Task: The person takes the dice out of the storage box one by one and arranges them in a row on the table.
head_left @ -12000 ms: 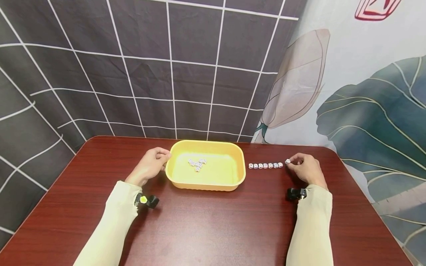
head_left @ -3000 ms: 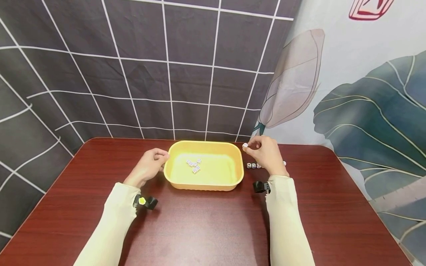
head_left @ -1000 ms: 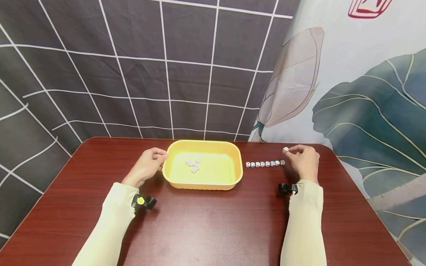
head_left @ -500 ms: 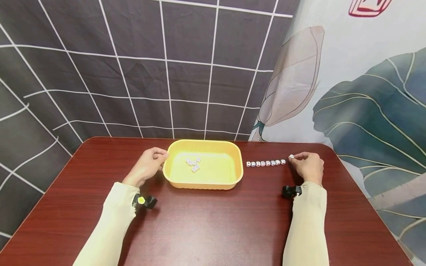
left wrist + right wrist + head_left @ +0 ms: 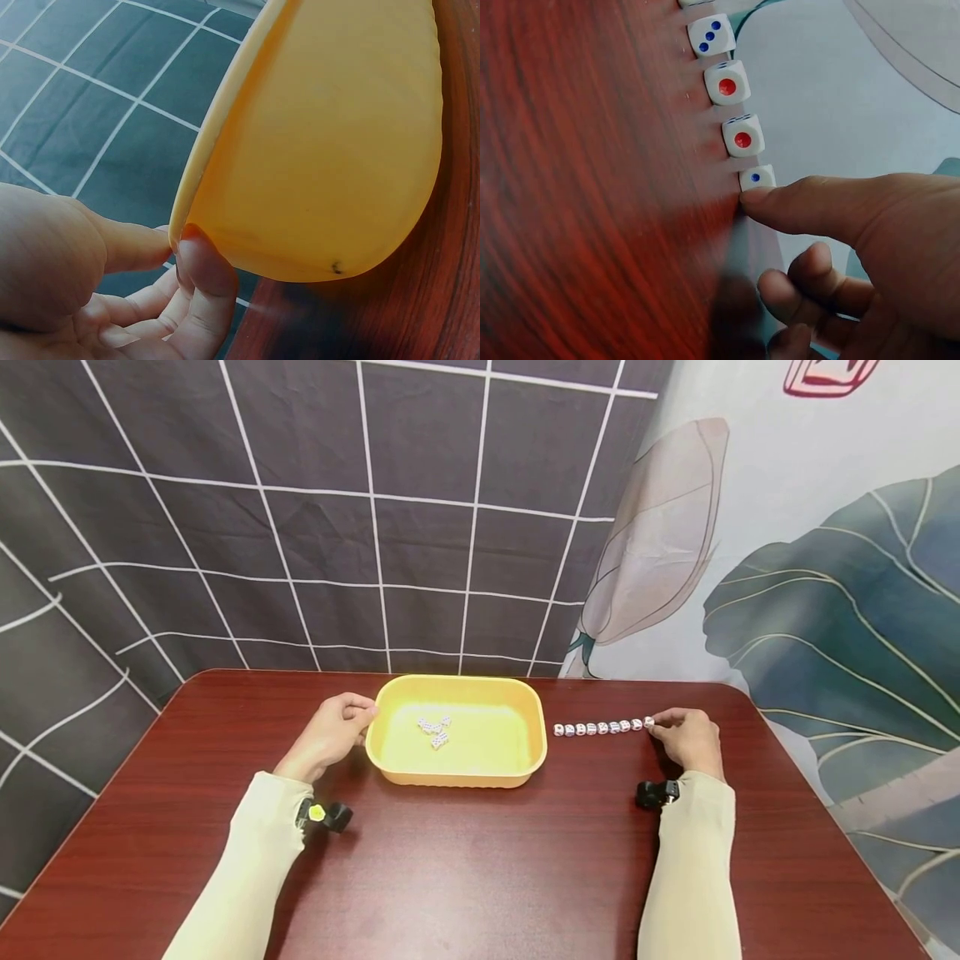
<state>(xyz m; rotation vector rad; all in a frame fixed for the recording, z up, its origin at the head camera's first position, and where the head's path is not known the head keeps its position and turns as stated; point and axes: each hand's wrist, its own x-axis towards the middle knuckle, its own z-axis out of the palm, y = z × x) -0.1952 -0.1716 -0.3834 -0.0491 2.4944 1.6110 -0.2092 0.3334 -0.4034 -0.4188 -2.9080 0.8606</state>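
Note:
My left hand (image 5: 330, 733) pinches the left rim of a yellow plastic tub (image 5: 457, 781), thumb and a finger either side of the edge in the left wrist view. Inside the tub lies a small cluster of white dice (image 5: 435, 728). To the right of the tub, a straight row of several white dice (image 5: 592, 728) stands on the table. My right hand (image 5: 688, 742) is at the right end of that row, holding the last die (image 5: 756, 177). Its thumb (image 5: 795, 206) covers part of that die; the index finger is mostly hidden.
The dark red wooden table (image 5: 450, 877) ends at a grey checked cloth (image 5: 315, 543) behind and a leaf-printed cloth (image 5: 825, 593) at the right. A black wrist camera sits on each wrist.
My right hand went to the tub's side for a die, carried it right, then lowered it against the row's right end. The row is longer, the cluster smaller. My left hand stays on the rim.

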